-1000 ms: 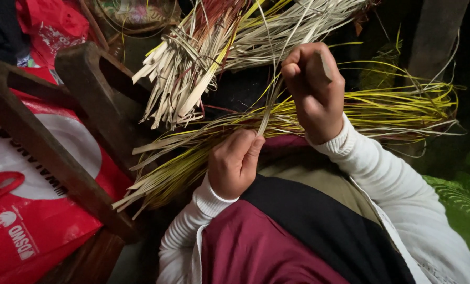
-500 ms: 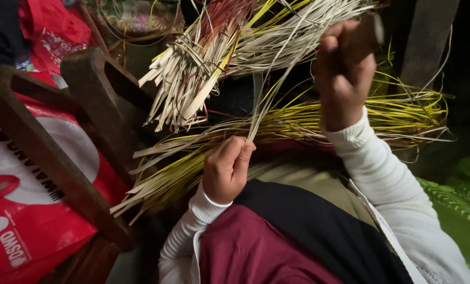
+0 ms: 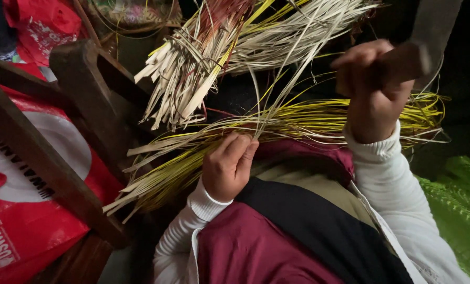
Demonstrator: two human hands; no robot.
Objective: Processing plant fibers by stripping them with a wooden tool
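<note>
My left hand (image 3: 227,167) pinches the near end of a thin pale strip (image 3: 277,100) that runs up and away from it, resting on a bundle of yellow-green strips (image 3: 298,118) laid across my lap. My right hand (image 3: 373,92) is raised at the upper right, closed around the wooden handle of a knife (image 3: 429,31) whose flat blade points up and out of frame. Behind lies a tied sheaf of cream-coloured flat strips (image 3: 185,84) with cut ends facing me.
A dark wooden frame (image 3: 61,137) of thick bars stands at the left. Under it lies a red and white plastic bag (image 3: 19,210). A green woven mat (image 3: 456,210) shows at the lower right. A basket rim (image 3: 130,13) sits at the top.
My right hand has risen and moved right with the knife, away from my left hand. The thin strip now stretches longer between them. My left hand stayed in place.
</note>
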